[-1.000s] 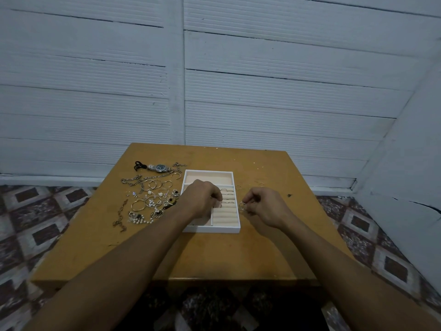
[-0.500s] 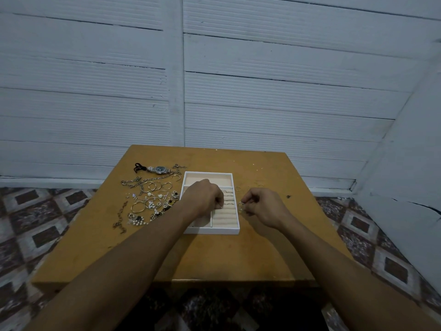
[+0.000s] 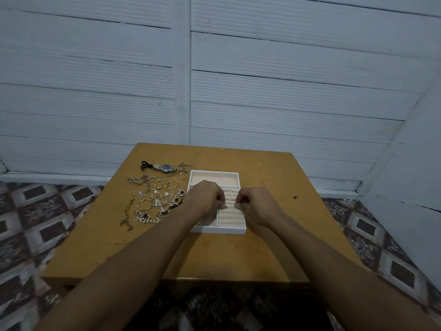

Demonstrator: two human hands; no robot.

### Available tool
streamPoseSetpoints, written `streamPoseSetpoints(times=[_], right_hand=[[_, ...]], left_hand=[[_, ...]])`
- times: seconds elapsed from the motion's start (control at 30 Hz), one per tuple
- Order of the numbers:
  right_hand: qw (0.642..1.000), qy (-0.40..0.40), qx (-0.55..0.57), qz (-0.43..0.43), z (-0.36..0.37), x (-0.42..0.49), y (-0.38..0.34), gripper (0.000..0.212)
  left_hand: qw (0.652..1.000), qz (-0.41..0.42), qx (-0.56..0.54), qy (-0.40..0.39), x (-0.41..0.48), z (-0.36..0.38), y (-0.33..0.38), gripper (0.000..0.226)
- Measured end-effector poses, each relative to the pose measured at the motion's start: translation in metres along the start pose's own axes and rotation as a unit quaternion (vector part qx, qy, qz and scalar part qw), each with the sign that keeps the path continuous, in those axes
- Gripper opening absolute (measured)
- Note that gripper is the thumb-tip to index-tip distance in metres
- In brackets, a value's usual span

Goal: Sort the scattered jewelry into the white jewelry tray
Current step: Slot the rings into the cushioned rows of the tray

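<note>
Wooden table: both forearms cross its near edge.
White jewelry tray: at the table's centre. I see its left compartment mostly hidden under the left hand. The ring rolls on the right show in part.
Left hand: fingers curled over the tray. I cannot tell whether they hold anything.
Right hand: at the tray's right edge, fingertips pinching a small silvery piece that is too small for me to identify.
Scattered jewelry: just left of the tray, with hoops, chains and pearl pieces tangled together.
Wristwatch: far left, beyond the pile.
White plank wall: behind the table.
</note>
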State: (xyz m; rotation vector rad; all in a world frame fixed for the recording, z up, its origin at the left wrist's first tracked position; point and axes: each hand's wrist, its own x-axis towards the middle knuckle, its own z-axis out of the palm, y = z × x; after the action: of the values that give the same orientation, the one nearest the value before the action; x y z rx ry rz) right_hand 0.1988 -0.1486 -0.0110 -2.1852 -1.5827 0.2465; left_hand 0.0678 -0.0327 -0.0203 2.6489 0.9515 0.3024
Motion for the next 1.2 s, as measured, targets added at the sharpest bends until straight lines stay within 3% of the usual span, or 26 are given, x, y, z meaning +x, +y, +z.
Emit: streamPoseSetpoints(times=[0.9,1.2], right_hand=[[0.994,-0.029,-0.102,-0.034,0.008,0.012,-0.002,0.021],[0.997,-0.033,-0.062,-0.017,0.007,0.008,0.001,0.022]], left_hand=[[1.000,0.007,-0.001,0.004,0.004,0.003,0.001,0.016],[1.000,0.012,-0.008,-0.009,0.004,-0.001,-0.001,0.018]])
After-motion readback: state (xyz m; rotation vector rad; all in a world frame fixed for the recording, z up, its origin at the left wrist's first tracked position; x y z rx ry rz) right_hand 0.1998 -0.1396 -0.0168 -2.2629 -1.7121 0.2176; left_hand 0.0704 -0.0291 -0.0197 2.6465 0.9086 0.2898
